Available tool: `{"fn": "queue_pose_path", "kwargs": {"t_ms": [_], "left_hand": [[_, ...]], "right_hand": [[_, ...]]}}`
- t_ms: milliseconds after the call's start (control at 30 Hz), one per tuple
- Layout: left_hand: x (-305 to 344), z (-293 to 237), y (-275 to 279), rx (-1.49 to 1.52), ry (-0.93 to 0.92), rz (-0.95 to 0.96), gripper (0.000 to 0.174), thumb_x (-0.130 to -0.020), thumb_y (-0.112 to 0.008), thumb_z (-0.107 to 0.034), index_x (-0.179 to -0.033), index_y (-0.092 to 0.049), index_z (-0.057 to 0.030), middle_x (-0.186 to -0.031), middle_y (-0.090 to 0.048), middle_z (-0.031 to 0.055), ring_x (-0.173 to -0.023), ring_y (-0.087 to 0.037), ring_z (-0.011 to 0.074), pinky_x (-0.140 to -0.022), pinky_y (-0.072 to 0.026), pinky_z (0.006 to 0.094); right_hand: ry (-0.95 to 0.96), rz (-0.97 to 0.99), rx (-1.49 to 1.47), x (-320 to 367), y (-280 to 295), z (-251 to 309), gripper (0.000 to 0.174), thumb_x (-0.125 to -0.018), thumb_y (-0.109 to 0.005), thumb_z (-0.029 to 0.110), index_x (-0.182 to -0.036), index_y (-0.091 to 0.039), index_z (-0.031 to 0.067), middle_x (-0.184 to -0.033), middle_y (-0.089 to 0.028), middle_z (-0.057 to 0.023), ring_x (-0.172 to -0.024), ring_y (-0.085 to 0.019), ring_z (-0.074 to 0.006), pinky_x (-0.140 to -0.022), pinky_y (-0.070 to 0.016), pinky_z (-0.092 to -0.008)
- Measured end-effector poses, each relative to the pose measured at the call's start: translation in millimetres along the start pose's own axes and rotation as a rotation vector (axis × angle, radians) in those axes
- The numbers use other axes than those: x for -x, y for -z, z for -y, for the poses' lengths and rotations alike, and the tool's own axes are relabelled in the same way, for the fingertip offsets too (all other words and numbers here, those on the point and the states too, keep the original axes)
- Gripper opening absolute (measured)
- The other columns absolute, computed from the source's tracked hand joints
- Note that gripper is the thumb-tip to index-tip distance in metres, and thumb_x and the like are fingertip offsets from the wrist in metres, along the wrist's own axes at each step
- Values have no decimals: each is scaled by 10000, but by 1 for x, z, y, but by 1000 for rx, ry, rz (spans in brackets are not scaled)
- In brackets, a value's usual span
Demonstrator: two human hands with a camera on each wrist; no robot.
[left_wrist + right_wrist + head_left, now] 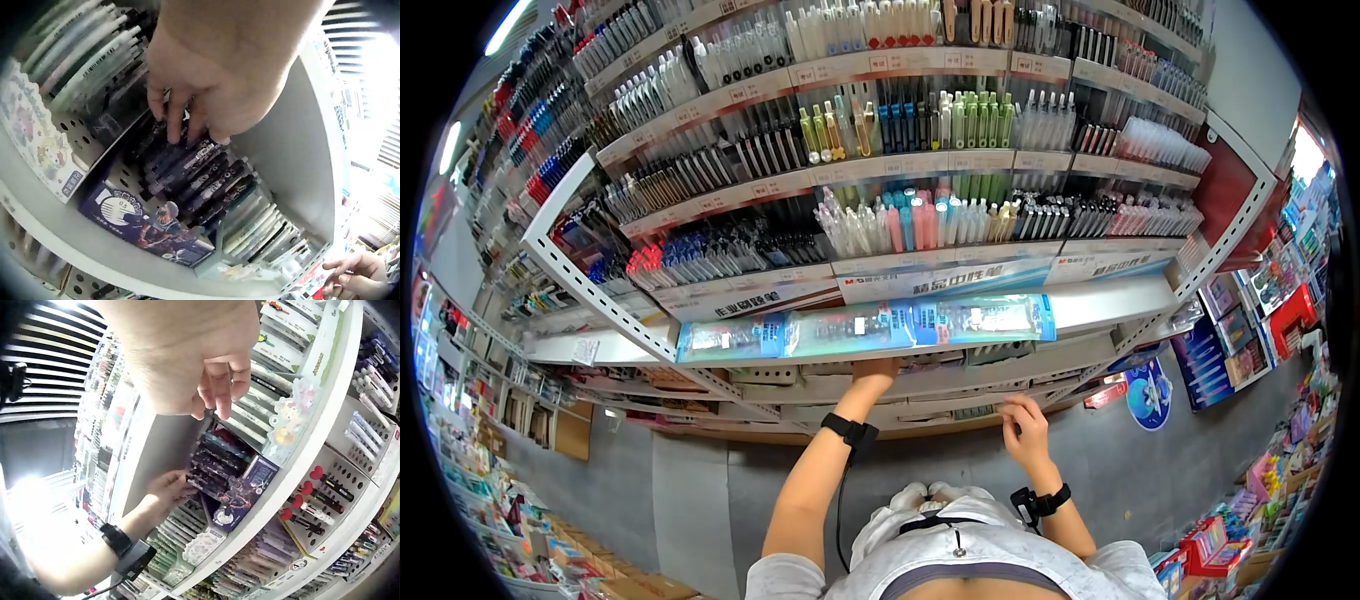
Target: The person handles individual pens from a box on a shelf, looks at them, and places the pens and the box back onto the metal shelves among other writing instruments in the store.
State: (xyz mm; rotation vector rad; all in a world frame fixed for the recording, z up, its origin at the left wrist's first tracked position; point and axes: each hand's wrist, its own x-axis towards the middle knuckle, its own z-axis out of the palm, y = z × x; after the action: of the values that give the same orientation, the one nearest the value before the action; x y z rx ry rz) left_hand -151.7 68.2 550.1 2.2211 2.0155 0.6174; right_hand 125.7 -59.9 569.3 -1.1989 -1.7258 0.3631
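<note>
In the left wrist view, my left hand (212,81) reaches down into a dark purple display box (134,215) printed with a sports player. Its fingers, slightly bent and spread, touch the upper ends of the dark patterned pens (206,178) standing in rows there. From the right wrist side, the same left hand (165,490) shows at the edge of those pens (215,459). My right hand (1027,430) hangs in front of the lower shelves, fingers loosely curled and holding nothing. Overhead, the upper shelf hides the left fingertips.
Light-coloured pens in cartoon-printed boxes (37,134) flank the purple box. Above runs a shelf ledge with blue-edged plastic packs (850,328). Tiers of pens (920,220) rise behind it. A perforated metal upright (600,290) stands at the left. Grey floor (690,490) lies below.
</note>
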Motion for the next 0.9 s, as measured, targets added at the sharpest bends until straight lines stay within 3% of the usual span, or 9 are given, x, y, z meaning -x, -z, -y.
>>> {"fn": "queue_pose_path", "kwargs": {"t_ms": [33, 67, 100, 167, 233, 367, 600, 667, 900], "left_hand": [[0, 2, -2, 0, -19, 18, 338, -831, -603, -268, -1095, -591, -58, -1060, -615, 185, -959, -587, 384, -822, -477, 477], [6, 6, -1, 31, -177, -105, 355, -850, -591, -295, -1115, -586, -59, -1073, -608, 192, -972, -575, 399, -829, -465, 490], [10, 5, 7, 126, -177, -85, 370, -865, -585, -321, -1127, -586, -61, -1092, -599, 207, -989, -560, 414, -835, -453, 501], [27, -2, 41, 118, -138, 85, 415, -872, -599, -324, -1171, -551, -39, -1116, -588, 223, -1012, -548, 420, -844, -453, 488], [52, 8, 64, 321, -118, 200, 390, -867, -613, -261, -1183, -546, -41, -1129, -583, 207, -1025, -552, 404, -855, -459, 469], [114, 33, 79, 323, -214, 29, 310, -842, -628, -148, -1134, -578, -58, -1148, -580, 154, -1071, -544, 352, -903, -449, 421], [227, 52, 128, 172, 121, -274, 65, -778, -635, -73, -842, -625, -66, -998, -640, 96, -936, -593, 300, -804, -468, 407], [264, 51, 134, 136, 240, -310, 57, -780, -628, -69, -837, -624, -64, -989, -641, 93, -920, -594, 300, -788, -463, 412], [384, 36, 124, 22, 589, -302, 52, -803, -607, -80, -844, -614, -49, -1006, -634, 83, -909, -588, 292, -789, -451, 402]], "right_hand": [[11, -6, -2, 3, 0, -1, 180, -753, -580, -87, -888, -634, 20, -1042, -613, -111, -655, -585, -193, -588, -475, -283], [24, -11, 24, 4, 1, -3, 183, -755, -582, -84, -895, -636, 22, -1039, -612, -114, -666, -590, -194, -592, -480, -281], [39, -13, 48, 6, 2, -6, 186, -757, -584, -81, -901, -639, 24, -1035, -612, -116, -678, -594, -196, -595, -485, -278], [-3, -3, 29, 7, 9, -2, 184, -759, -589, -75, -906, -640, 22, -1032, -611, -118, -694, -599, -198, -604, -490, -278], [-59, 8, 17, 7, 16, -2, 171, -759, -602, -66, -905, -638, 16, -1026, -609, -124, -708, -602, -200, -613, -497, -276], [-76, 24, 6, 11, 24, -13, 106, -743, -659, -36, -819, -595, 0, -911, -582, -117, -662, -578, -197, -592, -480, -283], [28, 239, 77, -13, 22, -11, 110, -769, -623, -65, -805, -533, -14, -868, -550, -139, -701, -560, -244, -588, -456, -308], [112, 282, 83, -16, 14, -17, 115, -771, -622, -70, -816, -531, -16, -896, -558, -140, -701, -562, -254, -603, -460, -316], [92, 504, 20, -10, -11, -14, 120, -768, -623, -76, -820, -529, -22, -911, -566, -142, -712, -568, -269, -630, -466, -332]]}}
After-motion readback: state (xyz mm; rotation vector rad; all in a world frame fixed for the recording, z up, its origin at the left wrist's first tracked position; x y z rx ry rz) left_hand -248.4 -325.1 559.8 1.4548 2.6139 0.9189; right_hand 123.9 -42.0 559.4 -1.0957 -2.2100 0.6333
